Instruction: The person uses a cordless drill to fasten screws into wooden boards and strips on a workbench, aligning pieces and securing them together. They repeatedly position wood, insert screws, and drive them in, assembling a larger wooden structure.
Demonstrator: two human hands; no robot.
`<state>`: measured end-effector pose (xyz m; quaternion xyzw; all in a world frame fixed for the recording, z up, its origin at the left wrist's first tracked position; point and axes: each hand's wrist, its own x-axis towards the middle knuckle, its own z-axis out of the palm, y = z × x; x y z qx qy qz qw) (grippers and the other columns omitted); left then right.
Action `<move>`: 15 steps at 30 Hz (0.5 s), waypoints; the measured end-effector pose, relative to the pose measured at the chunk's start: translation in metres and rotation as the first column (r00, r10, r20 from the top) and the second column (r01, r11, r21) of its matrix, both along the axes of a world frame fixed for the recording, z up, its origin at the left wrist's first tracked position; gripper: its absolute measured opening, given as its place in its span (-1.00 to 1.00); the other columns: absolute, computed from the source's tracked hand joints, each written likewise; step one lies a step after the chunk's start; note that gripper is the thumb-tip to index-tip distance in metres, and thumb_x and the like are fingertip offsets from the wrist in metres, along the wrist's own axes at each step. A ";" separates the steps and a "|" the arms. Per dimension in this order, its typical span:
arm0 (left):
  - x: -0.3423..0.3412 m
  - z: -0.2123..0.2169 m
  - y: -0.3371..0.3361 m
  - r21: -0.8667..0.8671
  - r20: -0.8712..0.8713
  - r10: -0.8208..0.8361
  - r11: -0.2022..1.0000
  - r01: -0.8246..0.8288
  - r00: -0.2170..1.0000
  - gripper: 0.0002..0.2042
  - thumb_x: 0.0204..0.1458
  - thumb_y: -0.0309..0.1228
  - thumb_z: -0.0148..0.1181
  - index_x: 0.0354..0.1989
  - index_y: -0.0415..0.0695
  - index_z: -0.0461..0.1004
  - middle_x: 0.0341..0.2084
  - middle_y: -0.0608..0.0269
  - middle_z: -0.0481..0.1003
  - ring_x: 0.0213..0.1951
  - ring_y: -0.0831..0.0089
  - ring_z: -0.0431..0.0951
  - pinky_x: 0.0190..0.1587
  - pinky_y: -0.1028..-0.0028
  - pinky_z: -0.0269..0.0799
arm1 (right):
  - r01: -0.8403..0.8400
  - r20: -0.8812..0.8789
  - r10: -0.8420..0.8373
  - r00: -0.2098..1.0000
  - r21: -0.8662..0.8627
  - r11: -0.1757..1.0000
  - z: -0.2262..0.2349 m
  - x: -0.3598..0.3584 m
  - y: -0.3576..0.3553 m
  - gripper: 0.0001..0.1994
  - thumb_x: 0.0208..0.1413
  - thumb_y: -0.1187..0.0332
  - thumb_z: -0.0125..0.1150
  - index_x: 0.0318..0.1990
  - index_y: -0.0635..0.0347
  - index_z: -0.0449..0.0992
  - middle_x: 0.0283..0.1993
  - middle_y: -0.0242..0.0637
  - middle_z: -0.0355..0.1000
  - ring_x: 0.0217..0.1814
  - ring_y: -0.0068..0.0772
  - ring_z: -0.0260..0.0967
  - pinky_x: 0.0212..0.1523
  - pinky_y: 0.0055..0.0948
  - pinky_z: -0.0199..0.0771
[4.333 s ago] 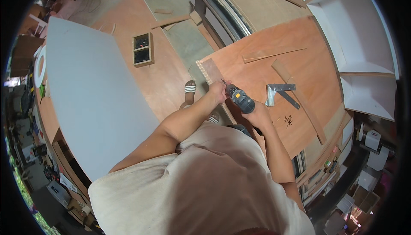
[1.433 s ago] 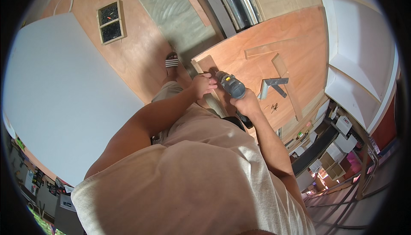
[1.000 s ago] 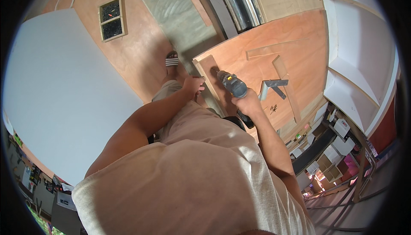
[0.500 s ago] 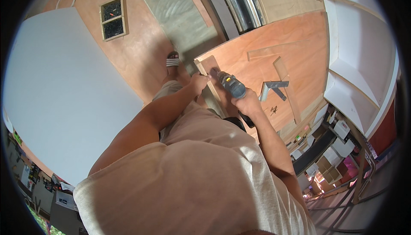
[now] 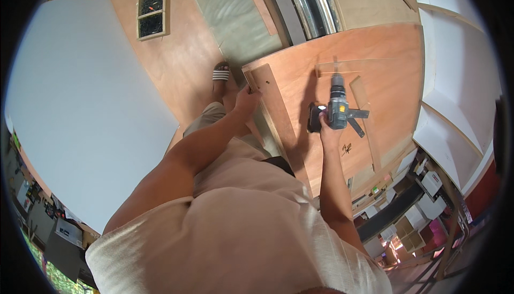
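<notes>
The cordless drill (image 5: 337, 107) sits in the right hand (image 5: 325, 128), whose fingers are wrapped tight round its grip; the chuck points away from the person, over the middle of the reddish plywood sheet (image 5: 300, 80) that serves as the surface. Just beyond the drill's nose lies a thin pale strip (image 5: 364, 66), and right beside the drill body, on its far side from the person's trunk, lies a metal square (image 5: 357, 116) with a slanting batten (image 5: 367, 123) crossing there. To the drill's left, along the sheet's near edge, a narrow wooden board (image 5: 276, 109) lies flat; the left hand (image 5: 247, 100) presses down on its outer edge, fingers curled over the edge rather than spread.

To do this well, I judge that the left hand should keep the board pinned so it cannot creep, and the drill should come in square to the wood, with its bit set before the trigger is squeezed and fingers kept out of its line.

Left of the board, a sandalled foot (image 5: 220, 73) stands on a plywood floor. Farther left lies a large white panel (image 5: 80, 112), with a small framed box (image 5: 151, 13) above it. Right of the drill, white shelving (image 5: 455, 80) rises, with cluttered storage below.
</notes>
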<state>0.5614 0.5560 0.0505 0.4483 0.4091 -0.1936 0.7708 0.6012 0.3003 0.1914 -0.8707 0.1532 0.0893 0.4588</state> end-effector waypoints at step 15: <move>-0.003 -0.020 -0.009 -0.032 0.053 0.050 0.998 -0.048 0.997 -0.82 0.15 -0.38 0.20 -0.18 -0.24 0.52 -0.46 0.32 0.48 -0.44 0.57 0.46 -0.39 0.51 0.37 | 0.167 0.161 -0.223 0.961 0.305 0.938 -0.081 -0.016 -0.064 -0.45 0.20 0.48 0.25 0.31 0.25 0.18 0.07 -0.25 0.37 0.15 -0.39 0.33 0.19 -0.37 0.36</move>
